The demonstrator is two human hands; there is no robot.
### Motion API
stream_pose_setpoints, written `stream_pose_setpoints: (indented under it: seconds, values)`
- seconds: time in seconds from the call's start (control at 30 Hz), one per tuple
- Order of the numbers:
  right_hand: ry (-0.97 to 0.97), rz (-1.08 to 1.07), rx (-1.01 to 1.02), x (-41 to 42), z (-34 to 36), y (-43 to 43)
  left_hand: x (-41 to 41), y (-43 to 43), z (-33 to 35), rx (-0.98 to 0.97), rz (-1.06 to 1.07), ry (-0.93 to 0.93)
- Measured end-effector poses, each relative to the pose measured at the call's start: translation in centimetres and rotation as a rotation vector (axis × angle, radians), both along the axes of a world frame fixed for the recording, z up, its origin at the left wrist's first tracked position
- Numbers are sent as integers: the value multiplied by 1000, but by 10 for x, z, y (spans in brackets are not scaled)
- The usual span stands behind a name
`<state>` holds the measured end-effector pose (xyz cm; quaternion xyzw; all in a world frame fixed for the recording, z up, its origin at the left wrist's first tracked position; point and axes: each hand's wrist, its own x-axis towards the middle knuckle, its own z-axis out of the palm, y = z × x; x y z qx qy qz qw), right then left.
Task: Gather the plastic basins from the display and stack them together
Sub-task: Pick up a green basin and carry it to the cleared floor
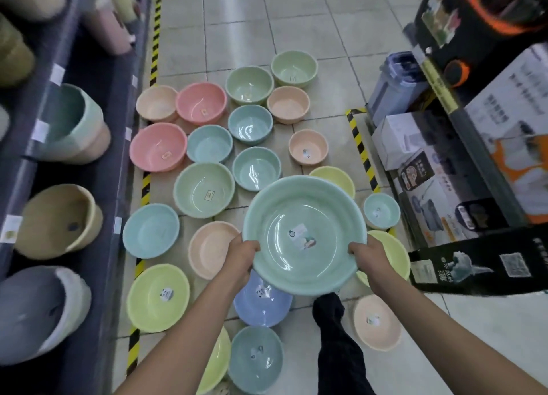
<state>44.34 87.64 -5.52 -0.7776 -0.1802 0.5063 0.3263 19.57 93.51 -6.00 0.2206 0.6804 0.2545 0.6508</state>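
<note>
I hold a large mint-green basin (pixel 302 216) up above the floor, its open side facing me, a label inside. My left hand (pixel 241 256) grips its lower left rim and my right hand (pixel 369 255) grips its lower right rim. Below it, several basins lie spread on the tiled floor: a blue one (pixel 262 308) just under the held basin, a peach one (pixel 210 249) to the left, a yellow-green one (pixel 158 296), a yellow one (pixel 394 252) behind my right hand, pink ones (pixel 157 147) and teal ones (pixel 256 167) farther off.
A shelf unit (pixel 98 187) on the left holds stacked basins on their sides. Boxed goods (pixel 444 187) and a black box (pixel 480 261) crowd the right. Yellow-black tape (pixel 363 151) marks the floor. My dark trouser leg (pixel 335 335) stands among the basins.
</note>
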Motion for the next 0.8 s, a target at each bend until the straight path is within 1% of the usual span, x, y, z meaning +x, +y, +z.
stream_pose_setpoints:
  seconds: [0.17,0.3,0.43,0.5,0.6,0.7,0.8]
  values:
    - [37,132,2,68,18,72,60,46,7,-14,97,24]
    - [77,141,-29,117,30,119,108,77,15,-9,111,22]
    - [195,79,-94,140,30,156,133,113,19,3,148,14]
    - [233,61,-102,144,31,172,138,134,17,22,170,-26]
    - [276,42,-100,151,29,198,142,163,13,19,201,-137]
    - [286,-10,-102,157,29,227,148,191,14,-37,170,-216]
    - [293,-40,-116,167,22,262,157,230,11,-66,118,-231]
